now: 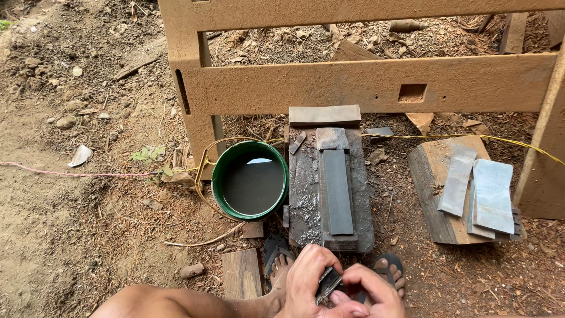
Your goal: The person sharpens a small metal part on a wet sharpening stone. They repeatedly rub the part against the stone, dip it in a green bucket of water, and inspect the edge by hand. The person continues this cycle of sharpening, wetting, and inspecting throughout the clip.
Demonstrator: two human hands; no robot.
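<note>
At the bottom centre of the frame we see both hands pressed together over a small dark blade (pixel 327 284). The left hand (pixel 307 281) curls around it from the left, fingers folded down, and the right hand (pixel 372 293) closes on it from the right, its thumb and fingertips pinching the lower end. The blade lies slanted between the two palms, with only a short strip of metal showing; the rest is hidden by the fingers.

Just above the hands, in the centre of the frame, sits a long grey sharpening stone (pixel 336 189) set lengthwise in a wet, dark block (pixel 306 194). Its near end is just beyond the knuckles of the left hand, not touching them. A flat wooden piece (pixel 325 115) lies across the far end of the block.

To the left of the block, touching or nearly touching its edge, stands a green bucket (pixel 219 176) filled with dark water. On the right of the frame a slab of wood (pixel 426 176) carries several flat grey metal plates (pixel 493 194), well apart from the hands.

Two feet in dark sandals (pixel 272 250) flank the hands at the bottom edge, and a bare knee enters from the lower left. Across the top of the frame runs a brown wooden frame (pixel 365 85), standing on bare earth strewn with wood chips. A pink string (pixel 70 173) crosses the ground at the left.
</note>
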